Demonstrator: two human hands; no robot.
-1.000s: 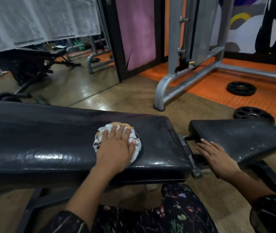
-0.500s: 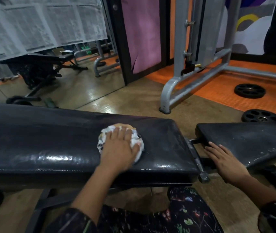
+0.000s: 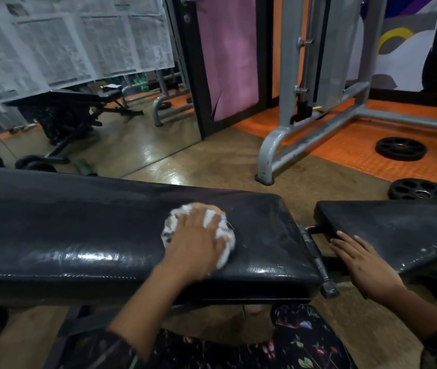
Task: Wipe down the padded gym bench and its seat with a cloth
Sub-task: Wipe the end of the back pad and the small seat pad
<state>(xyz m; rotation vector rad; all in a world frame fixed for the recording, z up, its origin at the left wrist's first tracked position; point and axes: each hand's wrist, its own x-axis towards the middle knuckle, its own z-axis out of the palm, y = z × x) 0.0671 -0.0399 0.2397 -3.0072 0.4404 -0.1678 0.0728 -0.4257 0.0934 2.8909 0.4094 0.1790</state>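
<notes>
— Half done at best? Left hand (image 3: 198,243) pressing flat on the cloth (image 3: 224,235), near the bench pad (image 3: 79,227)'s 3 o'clock end.

— Agreed. Right hand (image 3: 366,265) spread, resting on the seat (image 3: 398,227) edge; seat probably unwiped, dull-looking.

left hand (image 3: 197,245) is lying palm down, fingers spread and straight, pressing flat on the cloth (image 3: 222,235); image is blurring there. left forearm is reaching up from lower centre. right hand (image 3: 363,265) is resting palm down, fingers straight and together, touching the seat (image 3: 403,230) edge, forearm entering from lower right.
</notes>
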